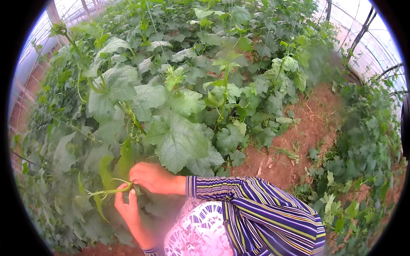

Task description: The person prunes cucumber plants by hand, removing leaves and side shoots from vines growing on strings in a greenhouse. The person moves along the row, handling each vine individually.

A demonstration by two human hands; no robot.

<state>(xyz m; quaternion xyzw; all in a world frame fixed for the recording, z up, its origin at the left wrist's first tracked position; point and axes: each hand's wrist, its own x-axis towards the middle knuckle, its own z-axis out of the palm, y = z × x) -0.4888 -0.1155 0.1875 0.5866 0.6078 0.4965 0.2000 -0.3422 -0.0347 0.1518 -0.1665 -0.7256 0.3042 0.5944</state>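
Observation:
A green vine shoot [109,192] with a pale tip and narrow young leaves extends leftward from between my hands. My left hand [128,206] holds its stem from below, thumb and fingertips around it. From the right, my right hand [154,178] pinches the same stem at its bend, close to the left thumb; its fingertips are partly hidden. A bright green young leaf [126,156] rises just above the right fingers. Large lobed leaves [177,140] of the climbing plant spread above my right wrist, and a coiled tendril [132,128] hangs from a thicker stem.
Dense vines [192,38] fill the far side, with thin vertical strings [153,19] among them. A strip of reddish soil [307,124] runs on the right, beside another row of plants [368,137]. Greenhouse plastic sheeting [381,38] and dark poles [362,30] stand behind.

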